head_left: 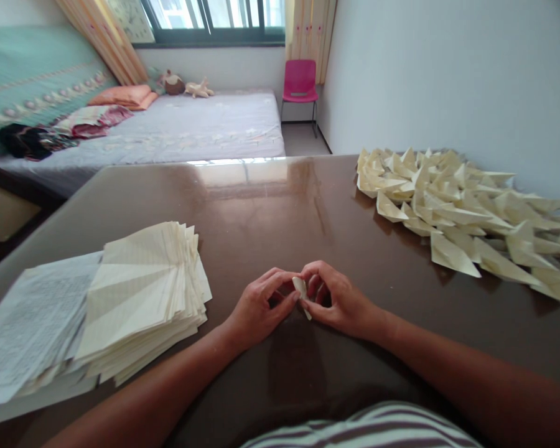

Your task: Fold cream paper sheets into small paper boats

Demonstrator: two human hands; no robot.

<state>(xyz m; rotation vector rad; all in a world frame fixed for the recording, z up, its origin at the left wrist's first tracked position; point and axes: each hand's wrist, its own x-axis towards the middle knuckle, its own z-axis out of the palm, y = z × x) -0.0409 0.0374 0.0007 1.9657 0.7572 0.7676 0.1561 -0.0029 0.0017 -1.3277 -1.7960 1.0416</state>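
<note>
Between my two hands, just above the brown table [261, 218], is a small folded piece of cream paper [302, 291], seen nearly edge-on. My left hand [266, 302] pinches it from the left with thumb and fingertips. From the other side, my right hand [331, 298] grips it, thumb below and fingers curled. The fingertips of both hands meet around the paper and hide part of its shape. To the left lies a stack of lined cream sheets [135, 280] with crease marks. Many folded paper boats [448, 199] are heaped at the right.
Printed white sheets [32, 323] lie beside and under the cream stack at the left edge. Beyond the table stand a bed [224, 124] and a pink chair [300, 84]. A white wall [438, 81] runs along the right, behind the boats.
</note>
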